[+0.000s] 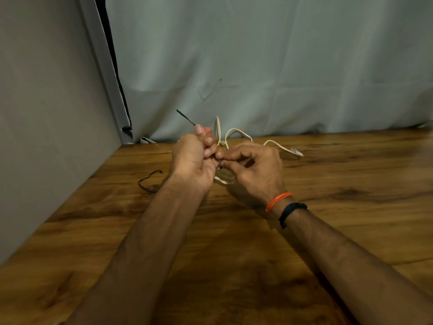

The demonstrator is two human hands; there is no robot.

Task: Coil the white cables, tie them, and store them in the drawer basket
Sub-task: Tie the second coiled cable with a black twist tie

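While a thin black twist tie (186,118) is pinched in the left hand (194,158), a half-coiled white cable (225,178) is pinched in the right hand (254,166) above the wooden worktop (234,254); tying is unfinished, storing remains.

The bench (328,231) is warm brown wood with darker grain streaks and knots running across it, and the cable (236,131) looped above it is cream-white, ending in a pale connector (295,151). A thin black tie (185,117) sticks up from the left hand (194,158), and another black tie (148,181) lies near the bench's left edge. The right wrist carries an orange thread band (278,201) and a black band (291,213); the curtain (269,66) behind is pale grey-green and the side wall (42,113) is plain grey-beige.
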